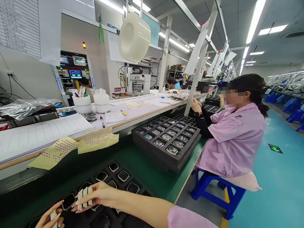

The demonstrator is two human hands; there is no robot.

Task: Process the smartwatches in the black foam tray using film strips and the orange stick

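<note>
At two o'clock a co-worker in a pink smock sits on a blue stool, hands raised near the far edge of a black tray filled with small square screens. On the white table at eleven o'clock lie two yellow sheets dotted with dark marks, a pen, and a crumpled plastic bag farther left. Two white cups stand behind them. Overhead at twelve o'clock hangs a big roll of clear tape, with green pliers beside it. Lit screens glow on a machine beyond. A green floor arrow marks the teal floor at three o'clock.
</note>
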